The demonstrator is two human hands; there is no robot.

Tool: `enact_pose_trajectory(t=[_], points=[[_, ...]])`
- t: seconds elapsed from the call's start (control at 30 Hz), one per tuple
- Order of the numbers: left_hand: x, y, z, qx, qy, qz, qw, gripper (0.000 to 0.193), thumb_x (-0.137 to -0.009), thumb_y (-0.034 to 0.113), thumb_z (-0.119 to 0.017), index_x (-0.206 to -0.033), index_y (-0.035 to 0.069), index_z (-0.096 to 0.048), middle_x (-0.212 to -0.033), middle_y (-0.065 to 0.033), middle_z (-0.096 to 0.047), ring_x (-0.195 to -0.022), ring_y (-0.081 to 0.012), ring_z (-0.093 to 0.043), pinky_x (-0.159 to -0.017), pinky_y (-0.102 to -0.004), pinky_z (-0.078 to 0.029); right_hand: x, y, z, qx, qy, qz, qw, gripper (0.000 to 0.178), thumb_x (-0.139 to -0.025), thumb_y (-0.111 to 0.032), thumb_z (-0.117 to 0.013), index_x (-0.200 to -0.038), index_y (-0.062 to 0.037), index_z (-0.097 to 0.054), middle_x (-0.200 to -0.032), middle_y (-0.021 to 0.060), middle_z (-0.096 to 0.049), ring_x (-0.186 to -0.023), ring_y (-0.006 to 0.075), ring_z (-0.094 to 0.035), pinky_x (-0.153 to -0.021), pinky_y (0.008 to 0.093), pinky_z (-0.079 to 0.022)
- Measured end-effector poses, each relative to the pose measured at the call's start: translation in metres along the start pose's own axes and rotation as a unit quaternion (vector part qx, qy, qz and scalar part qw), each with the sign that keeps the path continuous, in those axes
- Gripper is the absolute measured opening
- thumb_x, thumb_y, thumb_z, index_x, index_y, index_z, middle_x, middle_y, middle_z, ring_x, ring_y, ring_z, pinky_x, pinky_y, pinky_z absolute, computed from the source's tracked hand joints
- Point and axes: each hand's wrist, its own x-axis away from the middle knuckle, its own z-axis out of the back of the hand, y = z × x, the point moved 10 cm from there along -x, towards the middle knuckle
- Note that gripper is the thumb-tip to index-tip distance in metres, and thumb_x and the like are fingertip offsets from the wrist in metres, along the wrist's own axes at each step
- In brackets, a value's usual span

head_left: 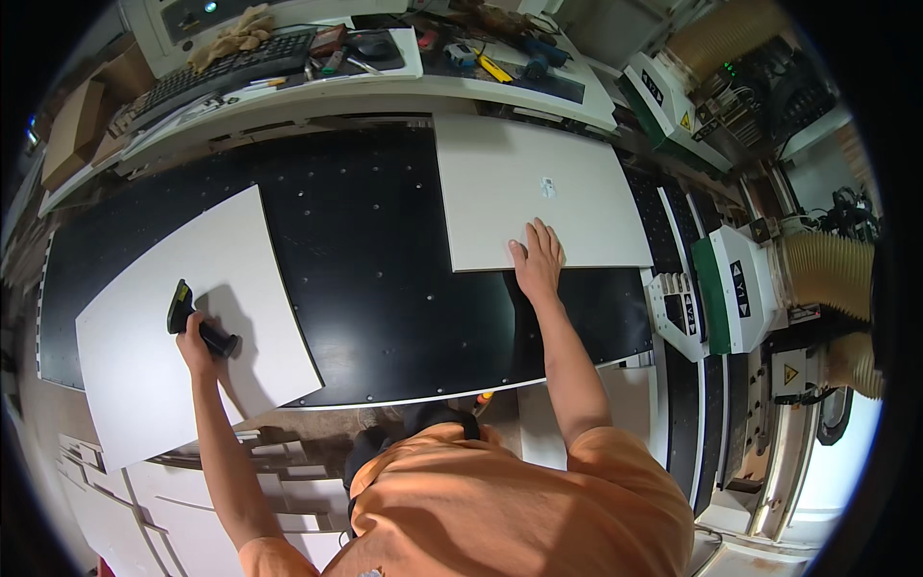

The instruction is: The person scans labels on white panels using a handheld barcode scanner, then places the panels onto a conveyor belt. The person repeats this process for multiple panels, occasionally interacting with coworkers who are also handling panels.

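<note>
the person's right hand (pixel 540 258) lies over the near edge of the right board (pixel 505 207), fingers stretched out and fairly close together, thumb held apart. the left hand (pixel 194 343) is wrapped around the handle of a black scanner (pixel 180 308) over the left board (pixel 139 351) — whether a finger sits on the trigger, i can't tell from here. a small label (pixel 548 187) shows on the right board, beyond the fingertips. i'd keep the right palm flat and light so the board sits square, with the label uncovered; the scanner wants a loose wrist and a nose kept off the white surface. mind the left board: its near corner pokes out past the black table (pixel 375 288), where a leg could catch it. between the boards there's a wide stretch of dotted black top for a hand to cross — it's tighter at the right, where a green-and-white machine housing (pixel 740 288) stands near, and behind, where the right board reaches close to the cluttered shelf (pixel 385 88).
</note>
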Motion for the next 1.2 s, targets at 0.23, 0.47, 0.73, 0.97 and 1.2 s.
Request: enact_pose_trajectory(t=[0.23, 0.47, 0.73, 0.97, 1.2], points=[[0.023, -0.011, -0.018, -0.007, -0.017, 0.022, 1.0, 0.028, -0.082, 0.026, -0.067, -0.087, -0.001, -0.063, -0.076, -0.0068, -0.062, -0.067, -0.0162, -0.058, -0.064, -0.0299, -0.048, 0.016, 0.038, 0.028, 0.001, 0.005, 0.008, 1.0, 0.054, -0.099, -0.038, -0.059, -0.139, -0.0024, -0.051, -0.153, 0.0136, -0.041, -0.142, 0.0362, -0.033, -0.117, 0.0498, -0.023], [0.061, -0.013, -0.078, -0.017, -0.068, 0.035, 0.997, 0.025, -0.083, 0.025, -0.066, -0.084, 0.0, -0.063, -0.074, -0.0049, -0.06, -0.064, -0.0141, -0.055, -0.06, -0.0298, -0.046, 0.017, 0.061, 0.034, 0.017, 0.042, 0.042, 0.998, 0.053, -0.094, -0.037, -0.066, -0.133, -0.0019, -0.055, -0.148, 0.0163, -0.047, -0.137, 0.0402, -0.04, -0.113, 0.0521, -0.031], [0.1, -0.009, -0.114, -0.09, -0.124, 0.02, 0.988, 0.028, -0.082, 0.022, -0.066, -0.088, -0.006, -0.066, -0.078, -0.0117, -0.066, -0.07, -0.019, -0.062, -0.065, -0.0331, -0.052, 0.019, 0.05, 0.026, 0.002, 0.047, 0.067, 0.997, 0.05, -0.096, -0.036, -0.064, -0.135, -0.0049, -0.057, -0.148, 0.0129, -0.05, -0.136, 0.037, -0.044, -0.11, 0.0513, -0.035], [0.142, -0.017, -0.108, -0.109, -0.129, 0.049, 0.985, 0.029, -0.079, 0.022, -0.068, -0.089, -0.005, -0.065, -0.082, -0.0098, -0.066, -0.072, -0.0174, -0.061, -0.069, -0.0316, -0.05, 0.008, 0.071, 0.019, 0.019, 0.019, 0.025, 0.999, 0.052, -0.1, -0.043, -0.057, -0.139, -0.0092, -0.055, -0.153, 0.0074, -0.045, -0.142, 0.0324, -0.038, -0.113, 0.0526, -0.03], [0.263, -0.032, 0.021, -0.141, -0.016, 0.07, 0.987, 0.027, -0.075, 0.017, -0.071, -0.093, -0.003, -0.067, -0.082, -0.007, -0.066, -0.075, -0.0155, -0.062, -0.07, -0.0307, -0.05, 0.005, 0.077, 0.013, 0.02, 0.021, 0.054, 0.998, 0.054, -0.101, -0.047, -0.052, -0.138, -0.0068, -0.057, -0.15, 0.0111, -0.048, -0.138, 0.0351, -0.043, -0.112, 0.0507, -0.032]])
